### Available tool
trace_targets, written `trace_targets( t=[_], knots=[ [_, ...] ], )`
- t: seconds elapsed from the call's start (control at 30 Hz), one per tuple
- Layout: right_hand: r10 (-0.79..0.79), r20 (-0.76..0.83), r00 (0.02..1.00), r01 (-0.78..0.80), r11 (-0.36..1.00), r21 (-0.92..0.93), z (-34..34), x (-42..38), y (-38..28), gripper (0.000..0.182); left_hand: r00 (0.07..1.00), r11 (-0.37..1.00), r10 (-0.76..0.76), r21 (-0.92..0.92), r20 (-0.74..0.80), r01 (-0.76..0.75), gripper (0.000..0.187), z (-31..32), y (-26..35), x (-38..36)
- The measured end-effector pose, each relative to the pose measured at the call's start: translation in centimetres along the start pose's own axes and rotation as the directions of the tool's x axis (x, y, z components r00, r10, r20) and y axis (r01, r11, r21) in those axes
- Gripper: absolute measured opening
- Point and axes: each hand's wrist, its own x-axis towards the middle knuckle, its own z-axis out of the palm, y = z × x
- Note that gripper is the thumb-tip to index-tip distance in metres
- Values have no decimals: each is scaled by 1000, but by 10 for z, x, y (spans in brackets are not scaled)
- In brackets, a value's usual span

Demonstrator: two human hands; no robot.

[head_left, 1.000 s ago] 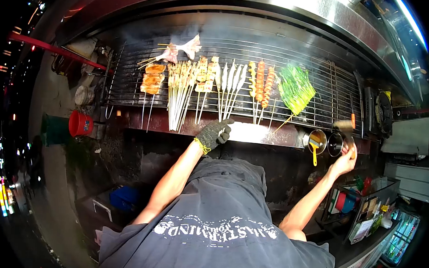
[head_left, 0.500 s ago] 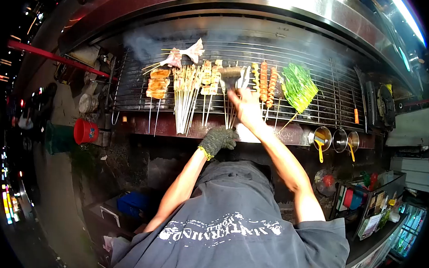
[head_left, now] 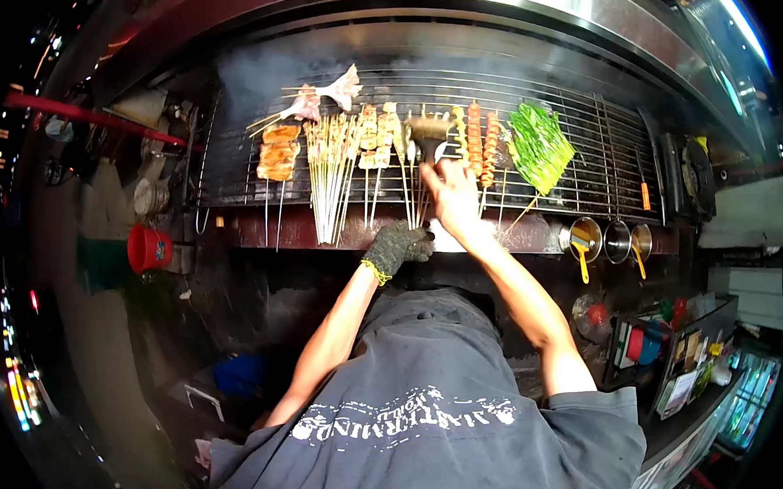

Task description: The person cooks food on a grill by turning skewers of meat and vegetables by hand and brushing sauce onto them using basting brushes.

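Observation:
A dark glove covers my left hand (head_left: pixel 398 247), which is curled at the grill's front edge around the lower ends of a few thin skewers (head_left: pixel 410 188). My bare right hand (head_left: pixel 451 193) grips the dark handle of a wide brush (head_left: pixel 430 126), whose brown bristle end lies over the upper part of those skewers. Left of the brush are yellowish meat skewers (head_left: pixel 377 139), a bundle of thin pale skewers (head_left: pixel 328 167) and a browned flat piece (head_left: pixel 278 152). Red sausage skewers (head_left: pixel 475 139) lie to its right, with green leafy skewers (head_left: pixel 540 148) beyond.
Smoke rises over the grill grate (head_left: pixel 593 135). Metal pots (head_left: pixel 586 238) with yellow-handled brushes hang at the front right. An orange-handled tool (head_left: pixel 645 196) lies on the grate's right end. A red bucket (head_left: pixel 149 249) stands at the left, and a shelf unit (head_left: pixel 680 349) at the lower right.
The brush and my right hand have shifted slightly relative to the skewers. My left hand stays at the skewer ends. The whole view has moved a little.

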Motion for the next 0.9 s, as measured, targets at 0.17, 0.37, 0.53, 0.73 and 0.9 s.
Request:
trace_targets(
  t=[0.17,0.37,0.53,0.73,0.9],
  knots=[
    [-59,57,997,43,968,247,-37,-57,-38,38,952,862,-180,-507,-249,30,21,21,-24,0],
    [449,-80,890,-281,680,677,-87,-72,-14,23,847,387,-502,-830,176,401,49,12,2,-16],
    [832,-270,484,-408,488,772,-134,-110,56,21,793,303,-395,-749,464,589,58,36,0,-26],
    [806,-592,11,-652,455,606,-161,-191,167,22,858,332,-380,-814,347,476,56,72,44,44],
    [700,-703,-125,-894,228,386,-122,-269,260,26,913,301,-309,-883,268,361,41,82,49,80]
  ],
)
